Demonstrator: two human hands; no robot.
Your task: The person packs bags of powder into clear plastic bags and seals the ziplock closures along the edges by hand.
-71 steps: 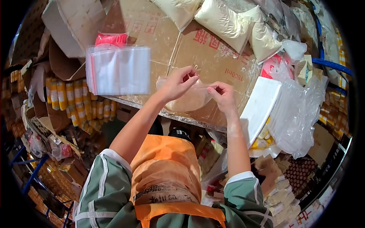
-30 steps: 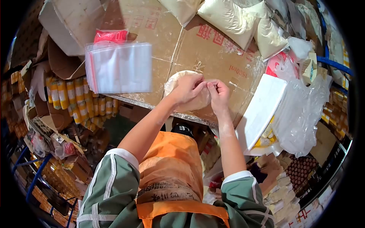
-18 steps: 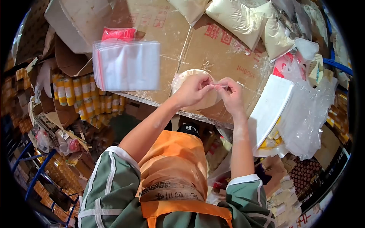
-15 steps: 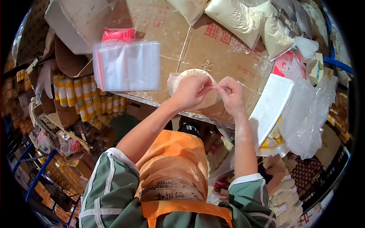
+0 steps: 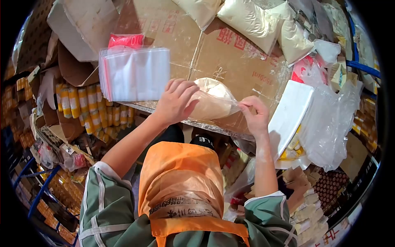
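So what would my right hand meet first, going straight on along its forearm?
Beyond the clear plastic bag it pinches, your right hand would probably meet the plump cream-coloured plastic bag across the flat brown cardboard; its height is unclear.

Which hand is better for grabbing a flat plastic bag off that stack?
Probably the left hand: it's close beside the stack of plastic bags. The right hand is farther away, pinching the filled bag.

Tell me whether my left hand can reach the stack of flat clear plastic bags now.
Probably yes: the left hand is close beside the stack of bags, with nothing visible between, though it may first need to release the clear plastic bag with pale contents.
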